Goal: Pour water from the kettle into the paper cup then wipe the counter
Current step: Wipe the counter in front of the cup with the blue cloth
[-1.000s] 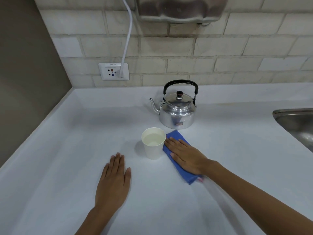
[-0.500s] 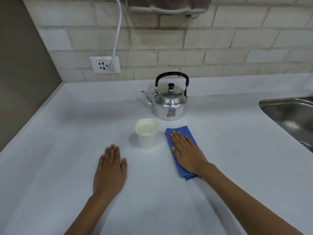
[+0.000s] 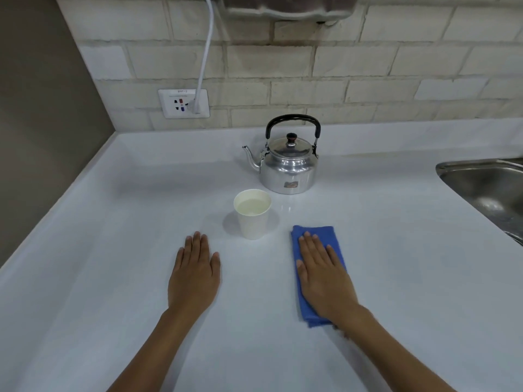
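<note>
**Inspector:** What changed in the last second?

**Recorder:** Your right hand [image 3: 325,278] drew the blue cloth [image 3: 318,274] down and rightward in the frame. A second earlier the cloth was touching the paper cup [image 3: 252,213]; at this moment it lay apart from it, right of centre. Your fingers were flat and spread, pressing the cloth to the counter [image 3: 113,250], not gripping it.

**Inspector:** And the other hand?

**Recorder:** Your left hand [image 3: 195,274] stayed palm-down on the counter, open, holding nothing.

**Inspector:** Status of the task?

**Recorder:** The cup stood at centre frame with water in it; the kettle [image 3: 288,162] stood upright just behind it. Pouring was judged complete. You were in the wiping step, and the stroke had cleared the cup, so the risk of tipping it had dropped.
</note>
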Motion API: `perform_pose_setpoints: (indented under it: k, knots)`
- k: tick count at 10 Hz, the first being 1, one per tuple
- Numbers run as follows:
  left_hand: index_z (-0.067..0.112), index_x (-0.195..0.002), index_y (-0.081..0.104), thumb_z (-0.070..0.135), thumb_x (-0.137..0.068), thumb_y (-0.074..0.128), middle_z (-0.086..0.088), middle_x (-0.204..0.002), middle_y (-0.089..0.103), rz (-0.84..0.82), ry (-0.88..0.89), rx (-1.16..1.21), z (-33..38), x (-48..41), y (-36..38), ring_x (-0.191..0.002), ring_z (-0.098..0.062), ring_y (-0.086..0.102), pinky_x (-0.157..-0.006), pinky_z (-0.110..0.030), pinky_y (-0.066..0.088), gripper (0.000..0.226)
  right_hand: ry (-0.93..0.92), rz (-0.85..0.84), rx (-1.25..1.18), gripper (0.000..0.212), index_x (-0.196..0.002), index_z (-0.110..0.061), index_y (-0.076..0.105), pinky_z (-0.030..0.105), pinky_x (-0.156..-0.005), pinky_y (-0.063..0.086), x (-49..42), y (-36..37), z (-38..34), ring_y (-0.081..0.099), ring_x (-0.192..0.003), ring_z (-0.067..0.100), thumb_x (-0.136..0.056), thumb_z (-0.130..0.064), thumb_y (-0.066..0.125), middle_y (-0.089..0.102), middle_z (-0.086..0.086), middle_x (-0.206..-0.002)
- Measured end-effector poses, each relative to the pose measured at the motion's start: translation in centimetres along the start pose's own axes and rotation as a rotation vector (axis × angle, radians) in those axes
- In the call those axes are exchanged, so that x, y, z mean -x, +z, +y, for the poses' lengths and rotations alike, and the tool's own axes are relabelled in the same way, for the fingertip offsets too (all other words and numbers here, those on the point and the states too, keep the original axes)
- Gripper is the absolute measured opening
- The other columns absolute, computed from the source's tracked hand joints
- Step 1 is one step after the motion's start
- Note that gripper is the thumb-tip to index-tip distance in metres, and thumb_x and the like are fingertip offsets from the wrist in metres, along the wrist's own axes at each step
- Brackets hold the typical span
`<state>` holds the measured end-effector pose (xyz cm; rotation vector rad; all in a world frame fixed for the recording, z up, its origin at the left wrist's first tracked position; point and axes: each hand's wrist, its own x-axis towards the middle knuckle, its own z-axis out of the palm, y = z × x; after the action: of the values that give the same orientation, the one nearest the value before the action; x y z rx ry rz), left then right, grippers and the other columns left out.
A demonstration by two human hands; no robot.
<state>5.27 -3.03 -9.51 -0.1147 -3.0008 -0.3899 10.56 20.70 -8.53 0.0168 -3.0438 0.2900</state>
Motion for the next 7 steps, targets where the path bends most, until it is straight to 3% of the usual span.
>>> perform_pose_setpoints:
  k: [1, 2, 3, 4, 5, 6, 7]
  knots:
    - [0.005, -0.144, 0.004, 0.030, -0.098, 0.018, -0.010, -0.156, 0.004, -0.006, -0.003, -0.003, -0.1, -0.1, -0.1, -0.144, -0.021, 0.002, -0.117, -0.032, 0.002, 0.054, -0.060, -0.053, -0.023, 0.060, -0.144, -0.015, -0.012, 0.045, -0.110, -0.019, 2.1, 0.6, -4.2, -0.012, -0.144, 0.017, -0.091, -0.041, -0.006, -0.016, -0.002, -0.153]
    - [0.006, -0.144, 0.001, 0.031, -0.098, 0.017, -0.010, -0.157, 0.002, -0.028, -0.009, 0.004, -0.1, -0.2, -0.2, -0.144, -0.020, 0.000, -0.117, -0.031, 0.000, 0.055, -0.094, -0.093, -0.030, 0.056, -0.142, -0.016, -0.016, 0.042, -0.111, -0.021, 2.7, 1.0, -6.4, -0.017, -0.143, 0.015, -0.094, -0.040, -0.002, -0.020, -0.003, -0.153]
    - [0.008, -0.144, -0.003, 0.032, -0.098, 0.016, -0.008, -0.157, -0.003, -0.085, -0.015, 0.024, -0.3, -0.3, -0.5, -0.144, -0.018, -0.004, -0.116, -0.030, -0.003, 0.054, -0.150, -0.100, -0.154, 0.055, -0.145, -0.016, -0.009, 0.030, -0.115, -0.016, 2.0, 0.1, -5.4, -0.014, -0.144, 0.012, -0.099, -0.038, 0.013, -0.016, -0.006, -0.154]
    - [0.008, -0.143, -0.004, 0.032, -0.099, 0.017, -0.007, -0.157, -0.005, -0.143, -0.041, 0.091, -0.2, -0.2, -1.2, -0.144, -0.017, -0.006, -0.116, -0.029, -0.004, 0.055, -0.152, 0.042, -0.325, 0.052, -0.147, -0.017, 0.006, 0.024, -0.115, -0.008, 0.0, -1.6, -2.8, -0.003, -0.144, 0.009, -0.100, -0.034, 0.020, 0.002, -0.004, -0.158]
    - [0.009, -0.144, -0.003, 0.035, -0.098, 0.021, -0.005, -0.157, -0.006, -0.135, -0.035, 0.190, 1.3, 0.9, -1.8, -0.144, -0.015, -0.006, -0.115, -0.027, -0.004, 0.058, -0.034, 0.137, -0.356, 0.048, -0.146, -0.015, 0.015, 0.026, -0.116, 0.001, -3.8, -2.9, 0.9, 0.005, -0.145, 0.013, -0.101, -0.029, 0.022, 0.014, 0.001, -0.157]
    - [0.015, -0.144, -0.005, 0.038, -0.097, 0.026, 0.000, -0.156, -0.011, -0.081, 0.065, 0.312, 4.8, 3.1, -2.2, -0.143, -0.013, -0.010, -0.112, -0.024, -0.005, 0.061, 0.059, 0.070, -0.275, 0.047, -0.145, -0.010, 0.017, 0.034, -0.118, 0.007, -7.3, -2.8, 3.5, 0.006, -0.145, 0.018, -0.101, -0.026, 0.021, 0.014, 0.006, -0.157]
    - [0.016, -0.144, -0.007, 0.038, -0.097, 0.028, 0.001, -0.156, -0.015, -0.077, 0.178, 0.386, 8.6, 4.6, -1.8, -0.142, -0.012, -0.014, -0.113, -0.025, -0.007, 0.063, 0.040, -0.006, -0.190, 0.048, -0.146, -0.010, 0.013, 0.035, -0.119, 0.007, -9.3, -1.7, 4.1, 0.004, -0.145, 0.018, -0.101, -0.025, 0.019, 0.011, 0.006, -0.158]
